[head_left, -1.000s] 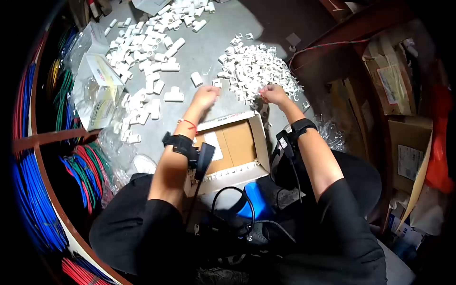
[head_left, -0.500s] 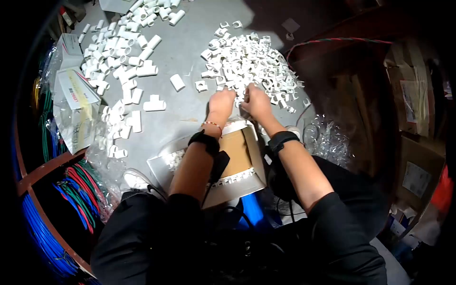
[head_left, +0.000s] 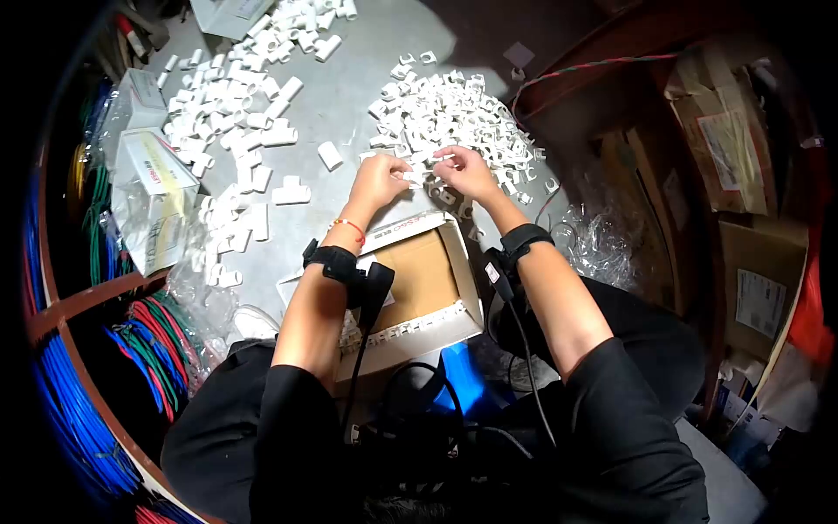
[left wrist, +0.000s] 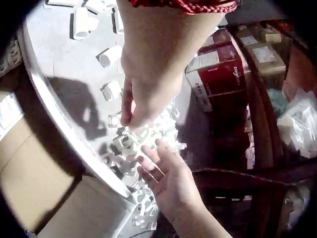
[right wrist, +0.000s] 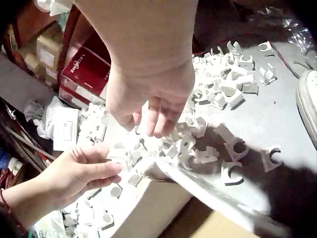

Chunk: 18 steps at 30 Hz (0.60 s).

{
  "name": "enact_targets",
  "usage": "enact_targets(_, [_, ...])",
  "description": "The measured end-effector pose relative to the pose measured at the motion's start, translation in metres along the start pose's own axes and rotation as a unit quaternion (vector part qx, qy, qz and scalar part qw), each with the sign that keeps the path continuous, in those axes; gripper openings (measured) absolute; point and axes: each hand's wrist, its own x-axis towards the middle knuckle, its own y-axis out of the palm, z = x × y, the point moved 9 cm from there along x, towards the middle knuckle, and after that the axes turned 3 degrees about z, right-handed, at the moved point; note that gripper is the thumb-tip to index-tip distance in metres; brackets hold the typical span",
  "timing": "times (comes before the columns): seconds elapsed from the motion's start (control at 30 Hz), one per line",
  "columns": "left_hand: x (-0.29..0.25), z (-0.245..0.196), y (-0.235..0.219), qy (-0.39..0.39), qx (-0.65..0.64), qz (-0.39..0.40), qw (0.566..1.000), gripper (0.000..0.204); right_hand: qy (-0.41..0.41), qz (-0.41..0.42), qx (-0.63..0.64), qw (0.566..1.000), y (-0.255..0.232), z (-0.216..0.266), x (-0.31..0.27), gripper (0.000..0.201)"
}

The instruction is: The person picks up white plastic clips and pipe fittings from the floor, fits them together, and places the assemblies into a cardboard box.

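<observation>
Over the near edge of a pile of white C-shaped clips [head_left: 449, 109], my left hand [head_left: 375, 182] pinches a white clip [head_left: 411, 177] between thumb and fingers. My right hand [head_left: 470, 175] is just to its right; in the left wrist view this right hand [left wrist: 173, 186] has its fingers apart and loosely bent above the clips. In the right wrist view its fingers [right wrist: 161, 116] hang over the pile, partly hiding the clips there. Nearer my body, an open cardboard box [head_left: 468, 262] holds a row of white clips [head_left: 419, 324] along its near side.
White pipe tees and couplings [head_left: 231, 105] lie scattered at left. Beside them stand wrapped cartons [head_left: 157, 188] and a rack of coiled wires [head_left: 74, 419]. Crumpled clear plastic [head_left: 598, 244] and cardboard boxes [head_left: 764, 271] are at right. Cables hang from both wrists.
The hands reached in close together at the pile's near edge, then drew slightly apart. The left hand now has a clip pinched in its fingers. The head view shifted.
</observation>
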Motion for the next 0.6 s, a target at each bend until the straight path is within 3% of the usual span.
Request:
enact_targets(0.1, [-0.023, -0.015, -0.027, -0.007, -0.115, -0.001, 0.993, 0.022, 0.061, 0.13, 0.11, 0.984, 0.032, 0.034, -0.012, 0.025])
enact_targets(0.13, [-0.033, -0.026, -0.041, -0.001, -0.08, -0.017, 0.997, 0.022, 0.049, 0.162, 0.114, 0.979, 0.041, 0.05, -0.016, 0.025])
enact_targets(0.27, [-0.067, -0.048, -0.075, 0.018, -0.127, -0.011, 0.992, 0.021, -0.015, 0.17, 0.11, 0.979, 0.059, 0.105, -0.037, 0.026])
enact_targets(0.37, [-0.102, -0.075, -0.097, 0.021, -0.171, -0.003, 0.985, 0.021, -0.013, 0.202, 0.154, 0.967, 0.069, 0.14, -0.059, 0.024])
enact_targets(0.5, [-0.155, -0.114, -0.128, -0.005, -0.28, -0.042, 0.959, 0.022, -0.029, 0.253, 0.21, 0.944, 0.082, 0.189, -0.093, 0.025])
enact_targets(0.6, [-0.185, -0.127, -0.147, -0.021, -0.274, -0.059, 0.96, 0.017, -0.048, 0.25, 0.241, 0.936, 0.084, 0.218, -0.118, 0.021])
